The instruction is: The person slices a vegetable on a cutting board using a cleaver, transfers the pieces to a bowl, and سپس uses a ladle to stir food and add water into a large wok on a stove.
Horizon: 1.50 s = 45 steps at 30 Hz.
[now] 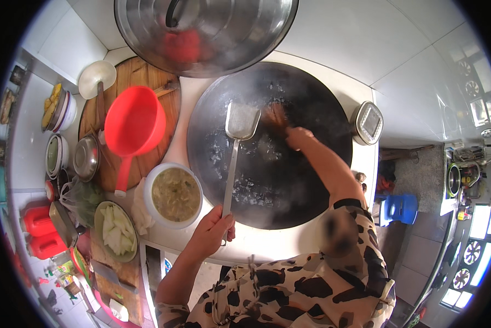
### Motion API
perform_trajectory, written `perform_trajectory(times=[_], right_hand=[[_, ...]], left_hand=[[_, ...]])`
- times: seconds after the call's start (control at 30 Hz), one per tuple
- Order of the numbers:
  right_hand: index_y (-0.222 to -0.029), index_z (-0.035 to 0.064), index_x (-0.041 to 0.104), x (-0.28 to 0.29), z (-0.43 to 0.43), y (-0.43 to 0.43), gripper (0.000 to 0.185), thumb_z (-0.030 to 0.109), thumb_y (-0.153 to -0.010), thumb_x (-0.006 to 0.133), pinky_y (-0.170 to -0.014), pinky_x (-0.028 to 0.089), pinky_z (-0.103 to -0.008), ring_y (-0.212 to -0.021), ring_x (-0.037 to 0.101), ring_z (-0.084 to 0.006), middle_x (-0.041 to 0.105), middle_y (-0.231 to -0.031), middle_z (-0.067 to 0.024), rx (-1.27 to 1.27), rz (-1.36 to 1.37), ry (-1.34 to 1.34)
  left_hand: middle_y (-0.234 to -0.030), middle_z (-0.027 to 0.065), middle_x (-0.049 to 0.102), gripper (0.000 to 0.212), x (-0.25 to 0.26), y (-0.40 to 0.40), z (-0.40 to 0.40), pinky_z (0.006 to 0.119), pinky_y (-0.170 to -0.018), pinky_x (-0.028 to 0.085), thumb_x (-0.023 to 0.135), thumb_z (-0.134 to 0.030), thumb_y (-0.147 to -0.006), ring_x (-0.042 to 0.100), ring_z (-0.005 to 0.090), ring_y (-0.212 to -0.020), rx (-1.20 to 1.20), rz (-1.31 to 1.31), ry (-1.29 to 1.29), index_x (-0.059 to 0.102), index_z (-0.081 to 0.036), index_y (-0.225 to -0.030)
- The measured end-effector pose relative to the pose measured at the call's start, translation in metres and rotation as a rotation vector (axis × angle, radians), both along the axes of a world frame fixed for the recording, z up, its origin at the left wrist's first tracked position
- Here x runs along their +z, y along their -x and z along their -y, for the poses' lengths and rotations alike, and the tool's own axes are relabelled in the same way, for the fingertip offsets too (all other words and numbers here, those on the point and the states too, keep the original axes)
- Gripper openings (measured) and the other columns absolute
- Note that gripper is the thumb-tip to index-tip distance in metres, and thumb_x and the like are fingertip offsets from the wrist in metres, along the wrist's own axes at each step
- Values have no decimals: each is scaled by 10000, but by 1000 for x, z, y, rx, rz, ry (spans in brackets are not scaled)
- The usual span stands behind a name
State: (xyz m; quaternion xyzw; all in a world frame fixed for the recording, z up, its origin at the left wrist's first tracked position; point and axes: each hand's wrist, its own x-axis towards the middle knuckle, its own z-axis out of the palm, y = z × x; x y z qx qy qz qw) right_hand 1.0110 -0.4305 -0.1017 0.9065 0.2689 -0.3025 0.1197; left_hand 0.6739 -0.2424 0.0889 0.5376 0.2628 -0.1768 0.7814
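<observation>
My left hand [210, 230] grips the long handle of a metal wok spatula [243, 119], whose broad blade is over the left part of a large dark wok [311, 180]. In my right hand [300, 138] is a brown bristle brush [276, 117], blurred, held low over the wok's upper middle. Steam rises from the wok, and shiny wet patches cover part of its surface. Close to my left hand, a white bowl [147, 201] of soup with pale and green bits stands beside the wok rim.
A large metal lid [229, 24] is behind the wok. To the left are a red plastic dipper [134, 119] over a round wooden board [90, 106], a pale ladle [97, 80], a plate [99, 229] of sliced vegetable and a cleaver [108, 273]. A lidded tin [369, 123] stands right.
</observation>
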Motion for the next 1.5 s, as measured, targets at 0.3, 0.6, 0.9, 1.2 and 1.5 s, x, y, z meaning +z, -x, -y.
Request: perform_trajectory(times=[0.3, 0.6, 0.9, 1.2, 1.5], right_hand=[[-1312, 158, 471, 75, 80, -8, 440, 222, -881, 535, -786, 529, -410, -1040, 615, -317, 616, -1122, -171, 5, 239, 95], [-1201, 113, 565, 22, 49, -5, 368, 286, -877, 541, -769, 534, -438, -990, 637, -299, 652, -1060, -139, 84, 67, 81], [-1043, 49, 644, 35, 45, 157, 312, 247, -836, 520, -795, 520, -405, -940, 641, -324, 653, -1016, -176, 402, -555, -72], [-1046, 67, 654, 40, 35, 125, 286, 75, -776, 561, -699, 542, -416, -904, 665, -285, 681, -957, -141, 285, -312, 280], [-1229, 63, 525, -54, -106, 134, 410, 253, -868, 479, -726, 508, -488, -890, 635, -326, 609, -985, -178, 224, -77, -353]], left_hand=[[-661, 33, 534, 131, -9, 11, -3, 224, -565, 380, 454, -149, -917, 492, 105, -586, 34, 50, -15, 463, -75, -810], [-659, 25, 522, 145, -7, 19, 7, 241, -572, 399, 448, -154, -924, 495, 105, -592, -26, -39, -72, 462, -74, -803], [-663, 31, 525, 151, -14, 57, 4, 246, -598, 406, 437, -141, -926, 488, 100, -597, 79, 28, -11, 451, -65, -796], [-660, 23, 527, 152, 2, 43, -6, 241, -574, 395, 444, -161, -919, 488, 94, -607, -25, 39, -70, 464, -62, -806], [-655, 26, 534, 104, 1, 53, -4, 242, -552, 400, 472, -132, -850, 494, 101, -596, -44, -59, -208, 496, -52, -788]])
